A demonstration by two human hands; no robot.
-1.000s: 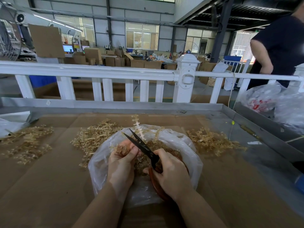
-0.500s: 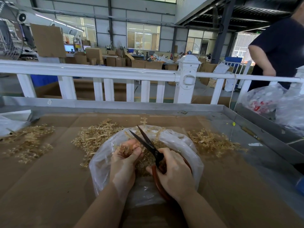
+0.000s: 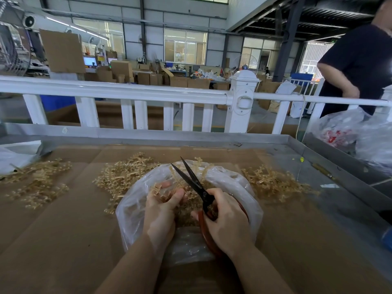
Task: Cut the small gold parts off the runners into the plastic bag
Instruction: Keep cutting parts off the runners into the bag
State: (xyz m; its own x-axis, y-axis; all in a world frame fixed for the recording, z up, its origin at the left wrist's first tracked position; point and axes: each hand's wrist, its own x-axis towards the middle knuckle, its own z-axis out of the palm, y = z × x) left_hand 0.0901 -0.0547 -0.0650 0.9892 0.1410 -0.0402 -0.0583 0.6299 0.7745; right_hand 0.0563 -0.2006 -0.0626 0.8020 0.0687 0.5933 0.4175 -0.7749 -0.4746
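No lettering, label or number is sharp enough to read.

a factory or warehouse floor: high grey walls with big windows and steel beams fill the top of the frame. stacked cardboard boxes crowd the middle behind a white railing. a metal-edged worktop lined with cardboard fills the lower frame.

Matt black metal scissors with glossy red-brown handles sit in the right hand; beyond the left hand's fingertips, translucent gold plastic runners glint. Beneath the fingers lie a thin, crinkled, glossy clear plastic bag, matt brown cardboard and a dull grey metal table rim.
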